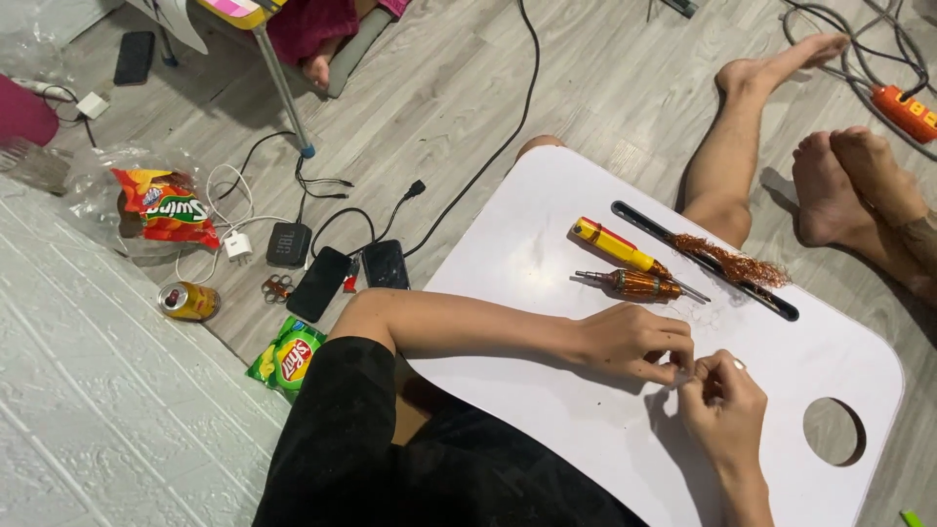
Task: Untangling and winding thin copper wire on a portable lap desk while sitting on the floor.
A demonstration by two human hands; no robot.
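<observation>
Your left hand (634, 342) and right hand (722, 400) meet fingertip to fingertip over the white bench (547, 244), fingers curled tight together; whatever they pinch is too small to make out. Nearest lies a copper-wound rotor (632, 284) on a thin steel shaft, its long axis running left to right, slightly tilted. Just beyond it, the yellow screwdriver (625, 252) points its tip down-right. A tangle of copper wire (732, 262) fills the bench's black slot (786, 307).
</observation>
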